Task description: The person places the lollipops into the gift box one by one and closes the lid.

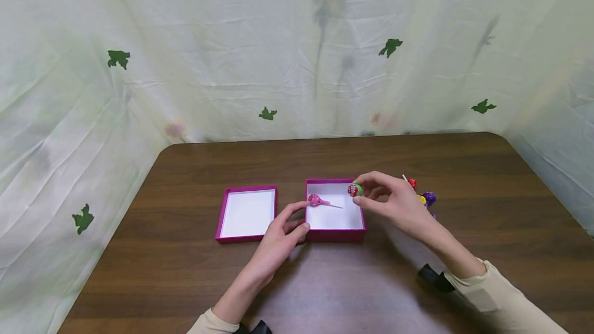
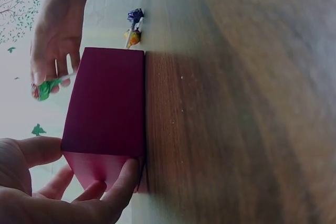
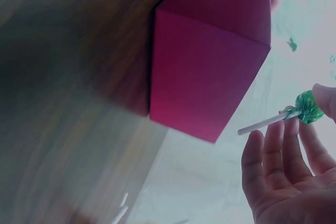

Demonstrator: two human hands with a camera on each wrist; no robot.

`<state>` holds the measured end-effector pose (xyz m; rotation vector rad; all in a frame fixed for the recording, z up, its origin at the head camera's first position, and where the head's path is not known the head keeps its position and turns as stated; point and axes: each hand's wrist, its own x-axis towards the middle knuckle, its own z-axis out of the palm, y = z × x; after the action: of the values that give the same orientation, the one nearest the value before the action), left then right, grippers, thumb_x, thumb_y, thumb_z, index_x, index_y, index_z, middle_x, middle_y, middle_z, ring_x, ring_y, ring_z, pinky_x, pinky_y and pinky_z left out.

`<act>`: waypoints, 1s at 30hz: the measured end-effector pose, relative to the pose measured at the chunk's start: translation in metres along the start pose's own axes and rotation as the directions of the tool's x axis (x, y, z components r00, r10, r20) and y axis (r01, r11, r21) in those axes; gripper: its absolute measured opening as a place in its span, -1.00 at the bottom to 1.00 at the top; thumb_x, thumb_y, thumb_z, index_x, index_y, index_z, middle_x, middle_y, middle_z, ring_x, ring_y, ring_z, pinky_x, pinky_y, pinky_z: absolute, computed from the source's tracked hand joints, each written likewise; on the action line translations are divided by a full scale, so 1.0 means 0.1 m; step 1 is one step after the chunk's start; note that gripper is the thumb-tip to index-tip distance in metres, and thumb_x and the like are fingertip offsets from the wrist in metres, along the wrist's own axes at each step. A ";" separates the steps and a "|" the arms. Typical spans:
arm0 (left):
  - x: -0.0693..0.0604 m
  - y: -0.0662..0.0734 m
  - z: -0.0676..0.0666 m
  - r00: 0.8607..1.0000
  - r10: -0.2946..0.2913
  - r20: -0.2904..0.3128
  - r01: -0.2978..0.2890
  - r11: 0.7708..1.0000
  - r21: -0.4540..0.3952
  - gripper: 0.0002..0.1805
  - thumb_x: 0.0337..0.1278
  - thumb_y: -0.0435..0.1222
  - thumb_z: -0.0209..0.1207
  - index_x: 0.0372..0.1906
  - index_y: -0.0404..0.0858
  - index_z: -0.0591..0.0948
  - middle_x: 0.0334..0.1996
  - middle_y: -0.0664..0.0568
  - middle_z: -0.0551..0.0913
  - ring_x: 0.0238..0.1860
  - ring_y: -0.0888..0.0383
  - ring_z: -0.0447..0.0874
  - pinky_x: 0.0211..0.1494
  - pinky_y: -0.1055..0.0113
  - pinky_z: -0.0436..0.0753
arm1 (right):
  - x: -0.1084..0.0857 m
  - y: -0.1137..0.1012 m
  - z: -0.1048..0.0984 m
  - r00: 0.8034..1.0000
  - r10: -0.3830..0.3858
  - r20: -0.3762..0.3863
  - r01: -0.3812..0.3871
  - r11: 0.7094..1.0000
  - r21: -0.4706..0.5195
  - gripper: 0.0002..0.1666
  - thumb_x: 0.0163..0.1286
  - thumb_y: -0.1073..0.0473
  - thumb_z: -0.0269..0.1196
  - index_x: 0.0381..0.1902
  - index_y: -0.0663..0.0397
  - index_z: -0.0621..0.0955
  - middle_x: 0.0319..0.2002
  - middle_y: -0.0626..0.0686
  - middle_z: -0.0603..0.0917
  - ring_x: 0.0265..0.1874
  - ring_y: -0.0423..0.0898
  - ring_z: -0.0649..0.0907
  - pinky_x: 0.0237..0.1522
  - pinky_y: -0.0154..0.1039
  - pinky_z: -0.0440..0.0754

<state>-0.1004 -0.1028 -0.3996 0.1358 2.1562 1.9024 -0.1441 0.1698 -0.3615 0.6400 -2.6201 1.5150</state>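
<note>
My right hand [image 1: 394, 197] pinches a green-and-red wrapped lollipop [image 1: 355, 190] between thumb and fingertips, above the right side of an open magenta box [image 1: 336, 236]. In the right wrist view, the white stick of that lollipop [image 3: 307, 109] points toward the box. Inside the white-lined box lies a pink lollipop [image 1: 315, 200], its stick pointing right. My left hand [image 1: 280, 236] rests against the box's left wall, fingers spread, with the thumb at the front corner. The left index fingertip is beside the pink lollipop's head; whether they touch, I cannot tell.
A magenta-edged lid [image 1: 247, 214] with a white inside lies left of the box. Behind my right hand are more lollipops: a red one [image 1: 412, 183], a yellow one [image 1: 422, 199] and a purple one [image 1: 429, 198]. Everything stands on a brown wooden table [image 1: 185, 282].
</note>
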 end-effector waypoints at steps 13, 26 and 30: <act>0.01 0.00 0.02 1.000 0.018 -0.011 -0.018 1.000 -0.011 -0.52 0.37 -0.32 0.11 0.36 -0.10 0.42 0.40 -0.02 0.28 0.27 -0.14 0.45 0.14 0.08 0.59 | 0.21 -0.09 0.27 0.995 -0.027 0.100 0.028 1.000 -0.007 -0.69 0.23 0.00 0.43 -0.08 -0.19 0.64 -0.32 -0.11 0.63 -0.30 -0.11 0.61 -0.25 -0.09 0.62; 0.01 0.00 0.03 1.000 0.022 -0.008 -0.022 1.000 -0.011 -0.54 0.37 -0.32 0.11 0.33 -0.05 0.44 0.39 -0.02 0.30 0.26 -0.12 0.46 0.14 0.08 0.59 | 0.43 -0.03 0.47 0.967 -0.062 0.248 0.093 0.989 -0.116 -0.77 0.20 0.06 0.46 -0.20 -0.19 0.66 -0.41 -0.19 0.62 -0.35 -0.22 0.58 -0.30 -0.23 0.57; 0.00 -0.01 0.02 1.000 0.014 -0.014 -0.015 1.000 -0.008 -0.54 0.37 -0.31 0.12 0.32 -0.04 0.44 0.40 -0.02 0.29 0.26 -0.11 0.46 0.14 0.10 0.60 | 0.49 -0.03 0.53 0.957 -0.060 0.283 0.108 0.981 -0.158 -0.77 0.19 0.09 0.46 -0.21 -0.17 0.66 -0.42 -0.21 0.61 -0.37 -0.23 0.58 -0.33 -0.24 0.57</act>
<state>-0.0996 -0.1009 -0.4005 0.1371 2.1617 1.9259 -0.1796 0.1084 -0.3747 0.9980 -2.8394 1.2363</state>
